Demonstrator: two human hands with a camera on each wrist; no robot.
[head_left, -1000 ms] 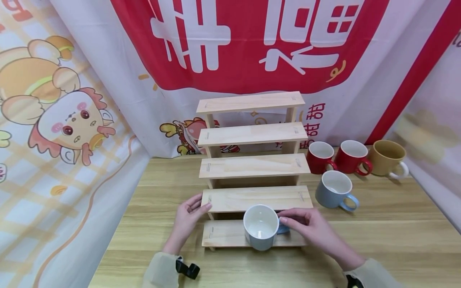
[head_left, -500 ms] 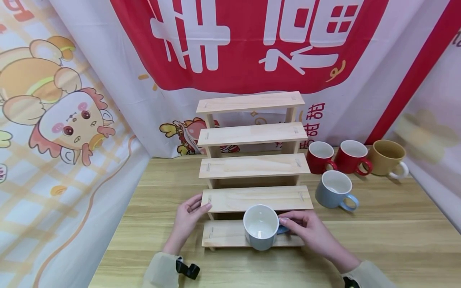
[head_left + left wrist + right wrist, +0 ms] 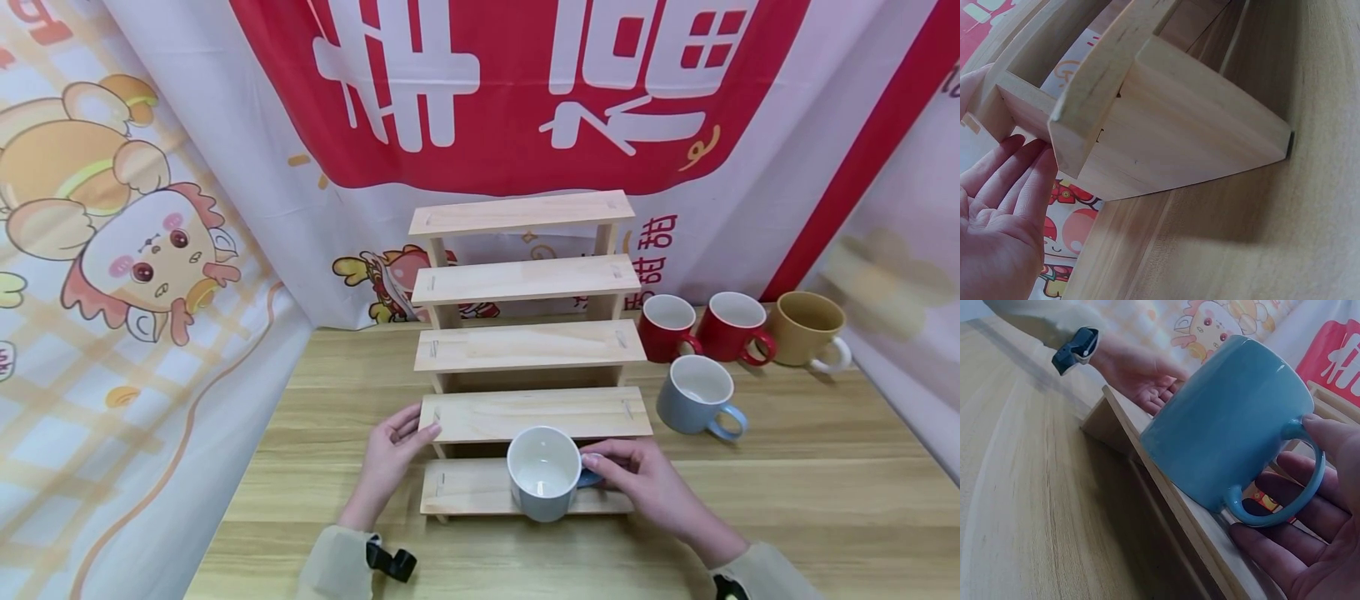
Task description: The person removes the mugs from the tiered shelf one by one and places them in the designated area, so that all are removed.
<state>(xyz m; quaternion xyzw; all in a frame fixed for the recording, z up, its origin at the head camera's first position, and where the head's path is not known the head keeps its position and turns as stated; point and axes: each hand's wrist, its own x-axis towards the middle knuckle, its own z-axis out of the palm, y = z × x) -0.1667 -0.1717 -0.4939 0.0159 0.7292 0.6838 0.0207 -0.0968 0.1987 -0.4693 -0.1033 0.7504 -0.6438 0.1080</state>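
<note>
A light-blue mug [image 3: 544, 475] with a white inside stands upright on the bottom step of a wooden tiered rack [image 3: 536, 416]. My right hand [image 3: 648, 483] holds its handle, which points right. In the right wrist view the thumb lies on the top of the handle [image 3: 1310, 494] and the fingers are behind it. My left hand [image 3: 393, 446] grips the left end of the rack's second step from the bottom, thumb on top. The left wrist view shows that hand's fingers [image 3: 1029, 181] against the rack's side, with the thumb mostly cut off by the frame edge.
Right of the rack stand a second light-blue mug [image 3: 695, 396], two red mugs, the nearer to the rack [image 3: 663, 327] and its neighbour [image 3: 731, 325], and a mustard mug [image 3: 802, 329] with a white handle. Printed cloth [image 3: 517, 100] hangs behind the wooden table [image 3: 300, 483].
The right hand has shifted very slightly on the mug's handle since one second ago. The mug, the rack and the left hand stay where they were.
</note>
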